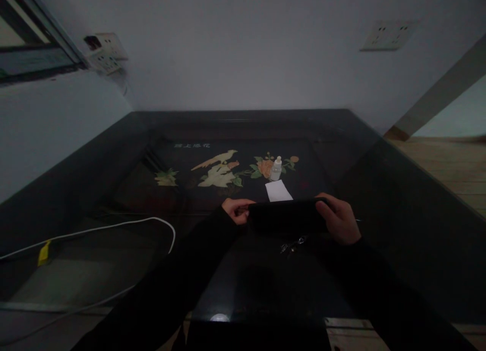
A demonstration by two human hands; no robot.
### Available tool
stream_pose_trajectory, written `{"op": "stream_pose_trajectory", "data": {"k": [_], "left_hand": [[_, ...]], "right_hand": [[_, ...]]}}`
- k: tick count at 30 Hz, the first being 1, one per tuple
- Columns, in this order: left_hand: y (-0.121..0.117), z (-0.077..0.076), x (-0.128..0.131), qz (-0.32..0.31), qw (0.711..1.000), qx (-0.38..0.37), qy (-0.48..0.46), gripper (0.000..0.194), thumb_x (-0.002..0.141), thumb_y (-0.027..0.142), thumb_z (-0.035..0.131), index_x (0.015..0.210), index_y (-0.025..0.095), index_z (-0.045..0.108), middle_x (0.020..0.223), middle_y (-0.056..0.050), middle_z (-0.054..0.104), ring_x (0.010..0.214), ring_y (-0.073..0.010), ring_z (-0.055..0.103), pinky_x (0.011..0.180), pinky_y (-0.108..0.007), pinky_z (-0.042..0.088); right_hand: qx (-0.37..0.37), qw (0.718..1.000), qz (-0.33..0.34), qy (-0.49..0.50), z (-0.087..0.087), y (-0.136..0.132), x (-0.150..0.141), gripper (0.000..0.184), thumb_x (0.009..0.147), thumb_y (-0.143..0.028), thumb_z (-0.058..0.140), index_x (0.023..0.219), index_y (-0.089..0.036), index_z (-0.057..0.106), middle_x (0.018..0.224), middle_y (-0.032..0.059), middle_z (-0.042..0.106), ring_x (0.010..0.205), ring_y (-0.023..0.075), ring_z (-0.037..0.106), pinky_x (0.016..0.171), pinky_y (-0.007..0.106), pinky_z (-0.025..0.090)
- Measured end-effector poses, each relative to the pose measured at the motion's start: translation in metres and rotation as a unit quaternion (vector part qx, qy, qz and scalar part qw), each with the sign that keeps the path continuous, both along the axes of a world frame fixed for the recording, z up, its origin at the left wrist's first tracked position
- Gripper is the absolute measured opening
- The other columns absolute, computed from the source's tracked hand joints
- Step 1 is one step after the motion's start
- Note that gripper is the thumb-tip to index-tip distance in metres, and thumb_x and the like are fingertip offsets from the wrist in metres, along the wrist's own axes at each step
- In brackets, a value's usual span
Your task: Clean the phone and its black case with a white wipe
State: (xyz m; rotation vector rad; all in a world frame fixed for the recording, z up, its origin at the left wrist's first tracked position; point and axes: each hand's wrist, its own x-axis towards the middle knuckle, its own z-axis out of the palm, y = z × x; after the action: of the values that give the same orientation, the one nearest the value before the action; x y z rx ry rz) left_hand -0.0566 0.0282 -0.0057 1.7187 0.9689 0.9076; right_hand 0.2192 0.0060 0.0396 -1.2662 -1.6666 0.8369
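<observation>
A flat black item (284, 217) spans the space between both hands, over the middle of the dark worktop (379, 189). The left grip (237, 210) pinches its left end; the right grip (339, 220) clasps its right end, thumb on the near face. Toward the far edge, a white sheet (278, 191) lies just beyond it, then a small bottle (277, 168). Small metal pieces (292, 246) show on its near-edge side.
</observation>
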Motion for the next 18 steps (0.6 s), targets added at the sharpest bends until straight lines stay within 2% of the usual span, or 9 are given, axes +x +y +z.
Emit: {"op": "stream_pose_trajectory", "data": {"k": [6,11,13,16,18], "left_hand": [[-0.006,0.004,0.001,0.011,0.999,-0.025,-0.026,0.037,0.070,0.036,0.054,0.090,0.007,0.065,0.065,-0.003,0.063,0.054,-0.0071,0.054,0.051,-0.014,0.037],[-0.001,0.003,-0.002,0.005,0.999,-0.022,-0.043,0.049,0.068,0.052,0.057,0.085,0.007,0.065,0.063,-0.005,0.063,0.055,-0.0108,0.057,0.055,-0.019,0.042],[0.001,0.009,-0.003,0.014,0.999,-0.007,-0.045,0.051,0.072,0.053,0.053,0.094,0.008,0.064,0.065,-0.005,0.064,0.056,-0.0116,0.058,0.055,-0.020,0.044],[-0.004,0.022,-0.001,0.028,0.998,0.016,-0.057,0.050,0.080,0.044,0.048,0.121,0.016,0.053,0.091,-0.007,0.067,0.078,-0.0151,0.062,0.066,-0.022,0.046],[-0.010,0.030,0.001,0.002,0.995,-0.001,-0.095,0.062,0.077,0.041,0.054,0.133,0.019,0.040,0.119,-0.010,0.057,0.101,-0.0197,0.056,0.072,-0.023,0.047]], "right_hand": [[-0.025,0.999,-0.007,0.033,0.005,-0.003,-0.004,0.033,0.071,-0.047,0.058,0.058,-0.018,0.050,0.051,-0.0043,0.038,0.049,0.0103,0.035,0.046,0.023,0.024],[-0.055,0.992,-0.058,0.102,0.001,-0.003,-0.013,0.035,0.073,-0.047,0.059,0.057,-0.018,0.047,0.052,-0.0055,0.037,0.050,0.0093,0.033,0.046,0.022,0.025],[-0.070,0.983,-0.084,0.145,-0.003,-0.001,-0.018,0.038,0.074,-0.051,0.058,0.058,-0.019,0.045,0.052,-0.0060,0.037,0.048,0.0090,0.033,0.045,0.021,0.026],[-0.101,0.964,-0.119,0.215,-0.005,0.001,-0.026,0.039,0.074,-0.057,0.054,0.063,-0.020,0.048,0.053,-0.0055,0.044,0.048,0.0103,0.039,0.044,0.021,0.030],[-0.123,0.950,-0.129,0.256,-0.004,0.001,-0.031,0.039,0.073,-0.058,0.055,0.068,-0.020,0.051,0.056,-0.0042,0.051,0.050,0.0119,0.045,0.045,0.022,0.034]]}}
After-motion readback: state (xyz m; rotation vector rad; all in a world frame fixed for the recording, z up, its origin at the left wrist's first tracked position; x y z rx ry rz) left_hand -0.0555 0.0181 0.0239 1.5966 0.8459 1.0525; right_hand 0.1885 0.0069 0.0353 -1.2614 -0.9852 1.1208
